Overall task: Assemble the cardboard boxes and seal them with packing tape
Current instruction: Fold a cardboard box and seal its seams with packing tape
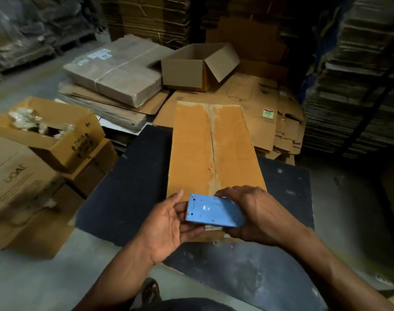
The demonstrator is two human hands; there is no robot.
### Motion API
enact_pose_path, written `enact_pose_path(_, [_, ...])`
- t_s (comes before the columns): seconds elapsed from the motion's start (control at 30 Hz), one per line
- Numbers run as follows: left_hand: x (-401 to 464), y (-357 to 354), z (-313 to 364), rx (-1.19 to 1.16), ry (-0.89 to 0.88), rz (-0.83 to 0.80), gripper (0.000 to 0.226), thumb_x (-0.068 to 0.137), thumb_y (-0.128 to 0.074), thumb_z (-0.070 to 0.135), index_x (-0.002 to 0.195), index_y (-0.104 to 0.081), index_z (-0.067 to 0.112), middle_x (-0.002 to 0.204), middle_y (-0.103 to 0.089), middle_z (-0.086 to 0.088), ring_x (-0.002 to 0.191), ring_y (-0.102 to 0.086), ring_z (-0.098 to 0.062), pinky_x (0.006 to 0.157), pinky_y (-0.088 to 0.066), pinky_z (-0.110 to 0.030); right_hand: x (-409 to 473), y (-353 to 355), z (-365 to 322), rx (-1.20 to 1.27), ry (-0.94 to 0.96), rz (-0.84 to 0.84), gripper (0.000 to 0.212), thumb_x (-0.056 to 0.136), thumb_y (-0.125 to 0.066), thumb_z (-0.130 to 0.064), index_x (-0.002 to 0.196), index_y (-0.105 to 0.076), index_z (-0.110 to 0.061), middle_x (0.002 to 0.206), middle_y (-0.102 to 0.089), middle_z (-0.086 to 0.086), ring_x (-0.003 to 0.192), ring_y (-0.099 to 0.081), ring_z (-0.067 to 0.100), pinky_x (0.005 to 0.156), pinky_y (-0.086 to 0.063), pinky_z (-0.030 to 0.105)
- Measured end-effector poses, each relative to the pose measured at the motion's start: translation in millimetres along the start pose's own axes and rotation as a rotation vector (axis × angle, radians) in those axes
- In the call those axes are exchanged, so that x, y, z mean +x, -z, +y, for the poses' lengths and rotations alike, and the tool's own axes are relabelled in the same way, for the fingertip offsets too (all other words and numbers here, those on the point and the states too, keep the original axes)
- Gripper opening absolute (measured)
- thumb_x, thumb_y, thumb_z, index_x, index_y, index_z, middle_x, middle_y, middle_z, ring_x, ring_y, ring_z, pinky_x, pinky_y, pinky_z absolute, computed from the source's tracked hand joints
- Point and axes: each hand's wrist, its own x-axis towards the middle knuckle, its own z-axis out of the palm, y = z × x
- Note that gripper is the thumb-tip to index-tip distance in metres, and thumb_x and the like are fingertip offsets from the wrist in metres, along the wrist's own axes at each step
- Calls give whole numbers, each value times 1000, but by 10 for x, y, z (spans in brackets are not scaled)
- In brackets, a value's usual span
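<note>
A long cardboard box [214, 151] lies on a dark bench [128, 176] in the middle of the frame. Its two flaps meet in a line down the middle, and that line looks pale and rough. I cannot tell if any tape is on it.

At the near end of the box, two hands hold a blue tape cutter [214, 213]. It has small sharp teeth on its left edge. The right hand [258, 216] has its grip curled round the right end of the cutter. The left hand [169, 227] is wide, with its fingers nearly straight, and the toothed end rests against them. The roll of tape itself is hidden, so I cannot say how much is left.

What could go wrong? The teeth sit right by the left fingers, so a quick pull could scratch them. If the tape starts crooked, it may miss the middle line and the flaps could pop up. The box is long and light, so it may slide on the bench if no hand presses it down.

In the upper middle of the frame an open box [198, 68] sits on flat cardboard sheets [270, 102]. At the left are more boxes [48, 131], one with wrapped stuff inside.
</note>
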Motion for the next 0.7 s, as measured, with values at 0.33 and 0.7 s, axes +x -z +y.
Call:
enact_pose_path(0.33, [-81,389,153,311,-233,258,20,108,-53,12,103,-72,11,89,-80,-6,76,-78,-18,60,-64,-31,519,-6,-324,158,119,-25,75,76,-80,-54,143,-48,-40,133,-60,-18,117,-56,4,90,-54,35])
enact_pose_path(0.7, [18,1080,127,471,-279,377,28,107,-56,27,103,-73,5,85,-78,-16,66,-72,-20,61,-59,-30,210,104,219,-21,5,-205,75,80,-78,-52,145,-41,-49,117,-57,-20,104,-54,3,79,-57,31])
